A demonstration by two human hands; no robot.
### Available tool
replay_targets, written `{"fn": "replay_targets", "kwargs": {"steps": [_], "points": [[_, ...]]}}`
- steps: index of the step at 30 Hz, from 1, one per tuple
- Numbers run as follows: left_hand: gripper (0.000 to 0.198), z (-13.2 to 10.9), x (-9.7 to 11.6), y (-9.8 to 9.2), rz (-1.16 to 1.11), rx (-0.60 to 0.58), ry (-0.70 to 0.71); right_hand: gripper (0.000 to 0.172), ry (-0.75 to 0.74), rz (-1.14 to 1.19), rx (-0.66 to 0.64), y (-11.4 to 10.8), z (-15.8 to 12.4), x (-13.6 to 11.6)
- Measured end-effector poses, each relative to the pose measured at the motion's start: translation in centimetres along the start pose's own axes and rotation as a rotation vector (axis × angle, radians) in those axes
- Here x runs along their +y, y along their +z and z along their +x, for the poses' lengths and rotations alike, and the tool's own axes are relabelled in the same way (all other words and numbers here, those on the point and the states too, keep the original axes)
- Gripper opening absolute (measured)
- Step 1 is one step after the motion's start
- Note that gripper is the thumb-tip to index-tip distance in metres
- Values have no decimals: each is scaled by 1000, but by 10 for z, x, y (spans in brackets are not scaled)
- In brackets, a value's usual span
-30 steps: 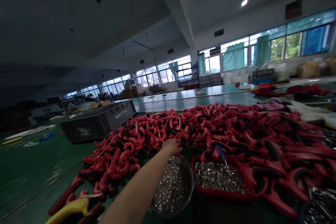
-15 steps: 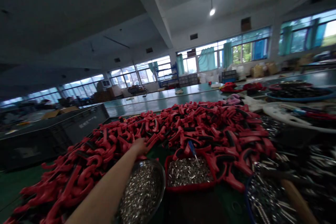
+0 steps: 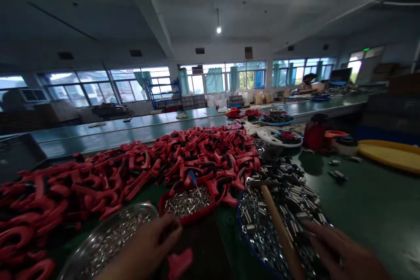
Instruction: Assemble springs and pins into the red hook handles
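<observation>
Left hand (image 3: 141, 245) — grip narrow, cannot tell if holding anything, red plastic piece (image 3: 179, 263) just beside | right hand (image 3: 341, 256) — grip half open above blue-rimmed basin (image 3: 249, 245) of metal fittings (image 3: 282, 197) | counter (image 3: 370, 210) — parts laid within reach of 2 hands

The green workbench (image 3: 370, 214) carries a heap of red plastic handles (image 3: 197, 157) toward its far edge. Along the near edge sit a steel bowl (image 3: 108, 240), a red tray (image 3: 187, 204) and a blue-rimmed basin (image 3: 262, 236), all filled with metal pieces. A yellow tray (image 3: 390, 155) lies rightward.
</observation>
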State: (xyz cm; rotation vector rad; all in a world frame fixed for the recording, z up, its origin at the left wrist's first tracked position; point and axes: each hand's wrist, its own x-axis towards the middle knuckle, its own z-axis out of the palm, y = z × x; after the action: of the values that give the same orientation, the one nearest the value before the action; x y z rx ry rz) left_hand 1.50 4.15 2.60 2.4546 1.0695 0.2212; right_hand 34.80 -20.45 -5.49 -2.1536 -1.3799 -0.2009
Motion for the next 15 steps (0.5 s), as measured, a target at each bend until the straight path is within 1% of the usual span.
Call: {"fn": "replay_targets", "kwargs": {"steps": [1,2,3,5,7,8,10,12,13,15], "points": [[28,-8,7,16,-49,-81,27,37,38,-65,-24,-8,10,1],[27,-15,12,27,-68,-127,24,41,56,-138,-68,-16,20,3],[28,-21,14,35,-76,-169,9,43,59,-202,-103,-22,30,5],[35,-34,15,39,-35,-243,-35,44,9,-233,-155,-28,47,8],[47,-47,19,35,99,-302,-89,42,-74,-217,-197,-28,60,8],[52,-53,23,32,195,-298,-125,40,-113,-211,-217,-27,65,8],[57,-61,36,32,367,-225,-150,39,-165,-214,-245,-23,72,4],[51,-61,49,39,441,-130,-75,40,-195,-224,-260,-20,76,-1],[47,-59,54,44,438,-109,-14,41,-208,-227,-263,-19,77,-4],[37,-51,58,57,392,-112,74,43,-234,-227,-266,-20,79,-9]]}}
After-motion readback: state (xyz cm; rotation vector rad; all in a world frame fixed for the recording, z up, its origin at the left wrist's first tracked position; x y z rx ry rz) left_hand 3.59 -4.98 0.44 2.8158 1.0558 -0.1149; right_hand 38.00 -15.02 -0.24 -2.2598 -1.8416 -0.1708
